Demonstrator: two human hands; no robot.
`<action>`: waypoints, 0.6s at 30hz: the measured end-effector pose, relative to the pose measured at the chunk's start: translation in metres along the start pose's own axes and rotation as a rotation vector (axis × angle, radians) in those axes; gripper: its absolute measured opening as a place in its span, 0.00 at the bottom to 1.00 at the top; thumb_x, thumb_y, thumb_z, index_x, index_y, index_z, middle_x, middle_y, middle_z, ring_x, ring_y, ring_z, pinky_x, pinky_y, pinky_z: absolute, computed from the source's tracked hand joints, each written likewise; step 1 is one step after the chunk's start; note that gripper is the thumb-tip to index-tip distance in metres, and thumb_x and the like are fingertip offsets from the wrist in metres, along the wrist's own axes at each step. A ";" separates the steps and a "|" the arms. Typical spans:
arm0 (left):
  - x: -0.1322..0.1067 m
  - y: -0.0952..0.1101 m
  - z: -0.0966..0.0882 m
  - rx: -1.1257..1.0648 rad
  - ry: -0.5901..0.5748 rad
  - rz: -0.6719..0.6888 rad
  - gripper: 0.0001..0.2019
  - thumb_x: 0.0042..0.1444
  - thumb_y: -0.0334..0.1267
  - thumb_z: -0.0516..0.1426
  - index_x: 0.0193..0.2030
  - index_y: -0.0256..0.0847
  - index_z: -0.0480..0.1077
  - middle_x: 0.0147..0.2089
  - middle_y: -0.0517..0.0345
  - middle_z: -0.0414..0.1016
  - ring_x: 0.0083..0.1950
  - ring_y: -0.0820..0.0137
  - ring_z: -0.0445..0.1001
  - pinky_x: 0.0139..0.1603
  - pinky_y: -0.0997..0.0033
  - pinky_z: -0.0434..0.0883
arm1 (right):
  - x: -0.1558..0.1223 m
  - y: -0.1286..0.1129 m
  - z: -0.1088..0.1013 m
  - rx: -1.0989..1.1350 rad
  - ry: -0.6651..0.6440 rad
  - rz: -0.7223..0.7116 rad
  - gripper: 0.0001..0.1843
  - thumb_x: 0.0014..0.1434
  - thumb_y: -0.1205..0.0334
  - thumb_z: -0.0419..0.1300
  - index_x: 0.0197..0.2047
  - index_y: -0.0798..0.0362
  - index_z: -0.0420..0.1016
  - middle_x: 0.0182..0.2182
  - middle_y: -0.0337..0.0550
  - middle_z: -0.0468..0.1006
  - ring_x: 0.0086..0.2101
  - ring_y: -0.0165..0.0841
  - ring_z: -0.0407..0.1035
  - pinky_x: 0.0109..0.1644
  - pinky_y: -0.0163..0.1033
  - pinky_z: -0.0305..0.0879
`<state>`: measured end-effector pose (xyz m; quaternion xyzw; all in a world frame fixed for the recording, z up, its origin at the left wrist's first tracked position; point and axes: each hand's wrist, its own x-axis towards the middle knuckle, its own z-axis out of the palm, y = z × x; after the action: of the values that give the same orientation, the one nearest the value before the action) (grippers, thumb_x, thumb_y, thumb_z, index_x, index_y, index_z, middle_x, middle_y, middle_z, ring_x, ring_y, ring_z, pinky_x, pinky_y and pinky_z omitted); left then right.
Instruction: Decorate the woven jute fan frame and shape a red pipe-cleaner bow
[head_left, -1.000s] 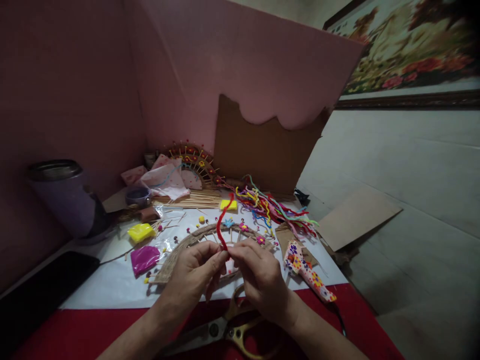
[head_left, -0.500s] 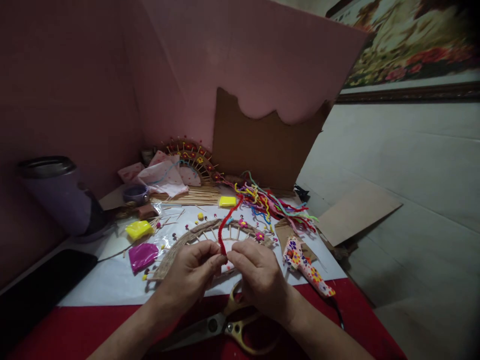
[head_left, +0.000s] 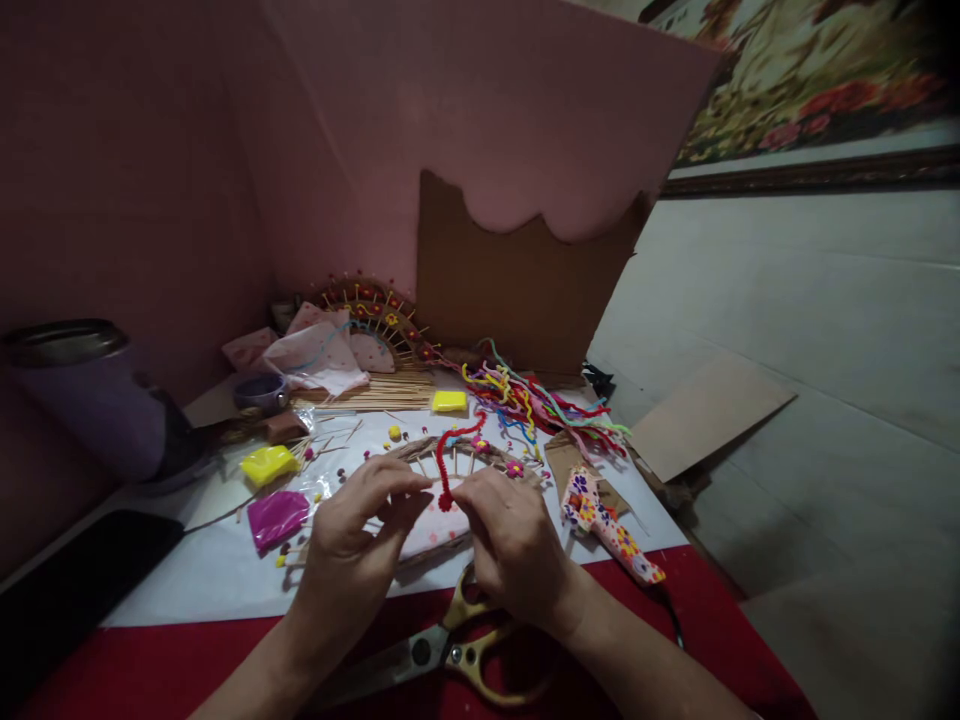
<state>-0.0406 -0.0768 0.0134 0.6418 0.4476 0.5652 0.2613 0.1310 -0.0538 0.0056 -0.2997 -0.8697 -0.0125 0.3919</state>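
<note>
A red pipe cleaner [head_left: 441, 462] rises from my right hand [head_left: 517, 545], whose fingertips pinch it near its coiled lower end. The upper part bends over to the right. My left hand [head_left: 367, 525] is just left of the coil, thumb and forefinger apart, with nothing visible between them. Beneath both hands lies a half-round fan-shaped craft [head_left: 435, 530] with a pink patterned centre, thin sticks and a twine-wrapped arch carrying pink flowers. Gold-handled scissors [head_left: 457, 655] lie below my hands on the red cloth, partly covered by my right hand.
Behind lies a pile of coloured pipe cleaners [head_left: 525, 400]. Yellow clay [head_left: 268, 464] and magenta clay [head_left: 277, 520] packets sit left, near a purple tumbler [head_left: 90, 400] and black phone [head_left: 90, 565]. A flower-patterned glue gun [head_left: 611, 530] lies right. Brown cardboard [head_left: 510, 280] stands at the back.
My left hand has let go of the red pipe cleaner and moved slightly left, its fingers parting. A small coil now shows at the pipe cleaner's lower end, and its top bends right.
</note>
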 end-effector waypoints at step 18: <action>-0.006 0.012 0.009 -0.283 -0.084 -0.292 0.06 0.51 0.35 0.60 0.37 0.41 0.74 0.32 0.58 0.76 0.29 0.73 0.72 0.27 0.77 0.70 | 0.004 -0.009 -0.004 0.313 0.064 0.173 0.10 0.62 0.72 0.48 0.43 0.55 0.67 0.32 0.45 0.72 0.32 0.32 0.67 0.36 0.37 0.65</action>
<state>-0.0281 -0.0854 0.0182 0.5500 0.4406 0.5512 0.4466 0.1267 -0.0600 0.0131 -0.3081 -0.8192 0.1473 0.4608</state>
